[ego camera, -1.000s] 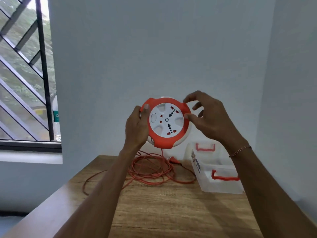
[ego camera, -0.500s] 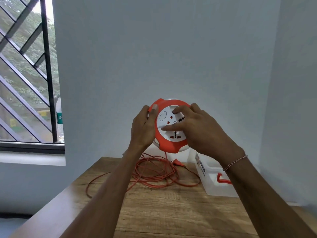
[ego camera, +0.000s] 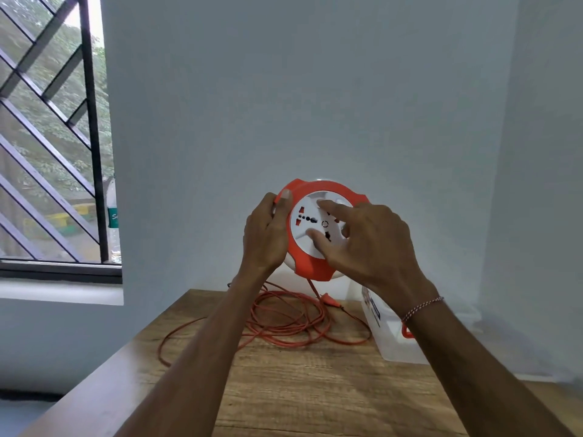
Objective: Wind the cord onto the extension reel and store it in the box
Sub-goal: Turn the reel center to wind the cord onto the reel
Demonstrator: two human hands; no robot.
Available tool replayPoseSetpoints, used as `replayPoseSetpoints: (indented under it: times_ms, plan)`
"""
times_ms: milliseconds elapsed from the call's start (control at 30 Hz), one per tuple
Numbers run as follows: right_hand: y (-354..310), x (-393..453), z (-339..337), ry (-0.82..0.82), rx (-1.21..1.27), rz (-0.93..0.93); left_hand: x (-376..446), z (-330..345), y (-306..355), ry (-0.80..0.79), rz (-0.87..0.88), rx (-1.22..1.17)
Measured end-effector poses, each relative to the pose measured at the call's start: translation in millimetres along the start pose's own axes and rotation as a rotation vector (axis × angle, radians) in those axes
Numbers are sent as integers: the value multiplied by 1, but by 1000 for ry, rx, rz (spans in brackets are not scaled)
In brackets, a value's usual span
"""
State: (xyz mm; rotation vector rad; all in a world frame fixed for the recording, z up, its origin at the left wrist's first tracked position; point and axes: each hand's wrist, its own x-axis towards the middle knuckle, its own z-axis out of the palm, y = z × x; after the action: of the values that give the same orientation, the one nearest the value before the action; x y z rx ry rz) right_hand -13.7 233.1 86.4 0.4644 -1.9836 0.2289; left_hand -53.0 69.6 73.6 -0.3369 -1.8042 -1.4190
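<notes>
I hold a round orange and white extension reel (ego camera: 310, 266) up in the air above the far end of the table. My left hand (ego camera: 266, 233) grips its left rim, thumb on the orange edge. My right hand (ego camera: 367, 244) lies over the white socket disc (ego camera: 304, 225), thumb and fingers pressed into its recesses. An orange cord (ego camera: 284, 323) hangs from the reel's bottom and lies in loose loops on the table, with the orange plug (ego camera: 329, 299) beside it. A clear plastic box (ego camera: 386, 335) with orange handles stands at the right, partly hidden by my right forearm.
The wooden table (ego camera: 299, 389) runs from the front to the wall. A barred window (ego camera: 53, 146) is at the left, with a plastic bottle (ego camera: 113, 222) on its sill. Walls close the table in at the back and right.
My right hand has come down from the reel's upper right rim onto the white socket disc, and the disc has turned. The reel sits slightly lower in my hands.
</notes>
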Motion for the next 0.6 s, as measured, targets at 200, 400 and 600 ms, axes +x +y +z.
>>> replayPoseSetpoints:
  times_ms: [200, 400, 600]
  plan:
    - [4, 4, -7, 10, 23, -59, 1, -2, 1, 5, -5, 11]
    - [6, 8, -21, -268, -31, -257, 3, -3, 1, 3, 4, 22]
    - [-4, 4, -18, -289, -148, -273, 2, -2, 1, -19, 6, 31]
